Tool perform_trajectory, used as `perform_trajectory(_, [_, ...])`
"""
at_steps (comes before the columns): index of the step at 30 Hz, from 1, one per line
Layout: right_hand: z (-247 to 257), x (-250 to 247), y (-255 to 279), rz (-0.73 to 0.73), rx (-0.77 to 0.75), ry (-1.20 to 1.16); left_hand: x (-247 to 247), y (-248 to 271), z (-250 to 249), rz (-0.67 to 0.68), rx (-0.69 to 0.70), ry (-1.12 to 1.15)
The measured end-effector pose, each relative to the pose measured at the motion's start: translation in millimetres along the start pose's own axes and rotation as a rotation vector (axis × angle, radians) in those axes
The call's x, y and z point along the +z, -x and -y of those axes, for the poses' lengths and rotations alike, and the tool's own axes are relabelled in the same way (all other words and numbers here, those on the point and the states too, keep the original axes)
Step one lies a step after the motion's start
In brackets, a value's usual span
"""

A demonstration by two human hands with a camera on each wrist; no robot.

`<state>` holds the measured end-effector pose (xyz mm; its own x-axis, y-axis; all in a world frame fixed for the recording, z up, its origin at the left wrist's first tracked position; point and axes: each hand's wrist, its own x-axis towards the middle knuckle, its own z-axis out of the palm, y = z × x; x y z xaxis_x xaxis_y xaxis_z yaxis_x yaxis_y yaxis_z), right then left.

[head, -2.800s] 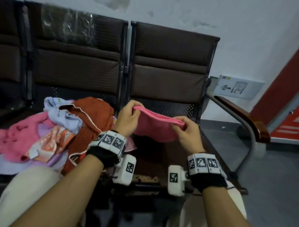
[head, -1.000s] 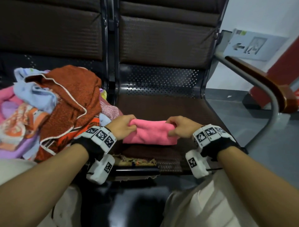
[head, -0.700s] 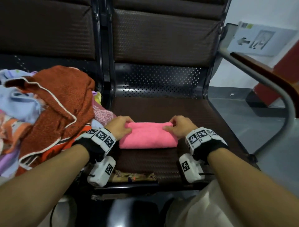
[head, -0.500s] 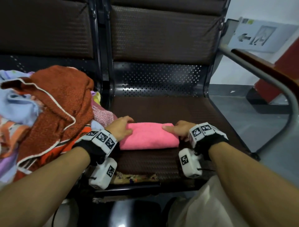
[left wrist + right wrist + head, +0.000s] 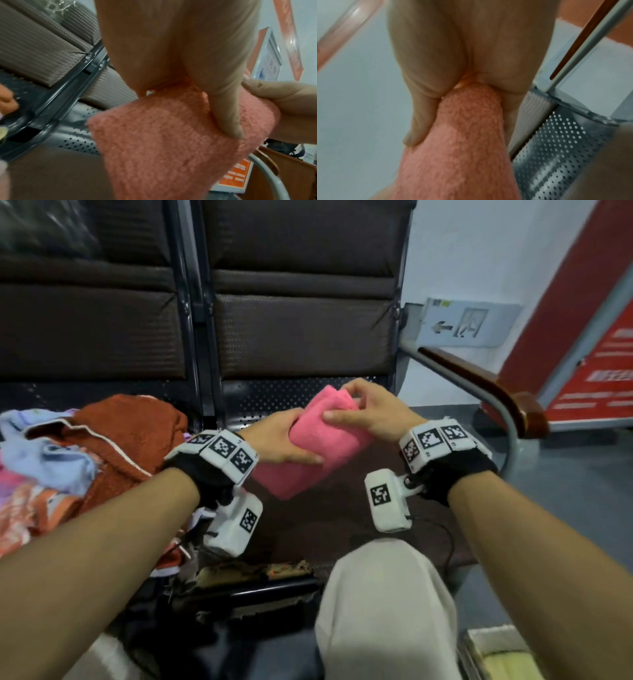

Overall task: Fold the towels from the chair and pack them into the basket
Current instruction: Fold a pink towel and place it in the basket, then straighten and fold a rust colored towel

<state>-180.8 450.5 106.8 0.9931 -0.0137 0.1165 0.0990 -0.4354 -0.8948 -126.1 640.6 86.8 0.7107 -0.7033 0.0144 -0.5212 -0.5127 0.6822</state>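
You're facing a row of dark brown chairs (image 5: 301, 337); right-hand seat is bare under your hands. On the left seat sits the unfolded towel pile (image 5: 85, 453), rust-orange one on top, pale blue and pink ones beside it. Metal armrest (image 5: 486, 392) with a wood cap runs on the right. At the bottom right corner, by your right knee, there's a pale rim, possibly the basket (image 5: 493, 645), too cropped to be sure.

Folded pink towel (image 5: 318, 446) is off the seat, held between both hands above it. Its long axis runs diagonally: low end toward you and left, high end away and right. Your left hand (image 5: 281, 440) grips the middle, thumb laid across the near face, fingers wrapped behind; the left wrist view confirms the thumb pressed into the pile. Your right hand (image 5: 370, 412) pinches the high far end, thumb on one face and fingers on the other, as the right wrist view shows.

Judgement: folding on this one looks done, the packing step comes next. If that rim is the basket, it lies down and to your right, so the right hand is nearer. The bundle is soft and thick, so keep the layers squeezed or the fold may spring open in transit.
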Motion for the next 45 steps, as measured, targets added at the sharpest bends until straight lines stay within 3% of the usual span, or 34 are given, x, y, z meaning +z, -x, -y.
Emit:
perform_trajectory(5, [12, -59, 76, -0.261, -0.033, -0.167, 13, 9, -65, 0.072, 0.047, -0.064])
perform_trajectory(9, [-14, -102, 150, -0.52, 0.002, -0.234, 47, 8, -125, 0.106, 0.15, -0.255])
perform_trajectory(13, [-61, -133, 231, -0.683, 0.084, -0.13, 107, 4, -184, 0.196, 0.241, -0.381])
perform_trajectory(17, [-119, -154, 312, -0.772, 0.277, 0.02, 192, 0, -215, 0.318, 0.321, -0.418])
perform_trajectory(21, [-173, -153, 397, -0.695, 0.484, 0.068, 291, 2, -217, 0.555, 0.347, -0.445])
perform_trajectory(27, [-232, -131, 490, -0.553, 0.752, -0.125, 423, 26, -190, 0.781, 0.287, -0.376])
perform_trajectory(30, [-254, -125, 511, -0.455, 0.903, 0.015, 473, 48, -183, 0.929, 0.239, -0.408])
perform_trajectory(35, [-281, -116, 534, -0.261, 1.155, 0.235, 530, 81, -176, 1.194, 0.282, -0.444])
perform_trajectory(37, [-291, -109, 540, -0.173, 1.248, 0.311, 543, 91, -171, 1.241, 0.304, -0.487])
perform_trajectory(41, [-311, -92, 544, -0.053, 1.369, 0.238, 553, 93, -167, 1.315, 0.324, -0.503])
perform_trajectory(45, [-309, -93, 528, 0.017, 1.372, 0.412, 522, 69, -170, 1.117, 0.271, -0.352])
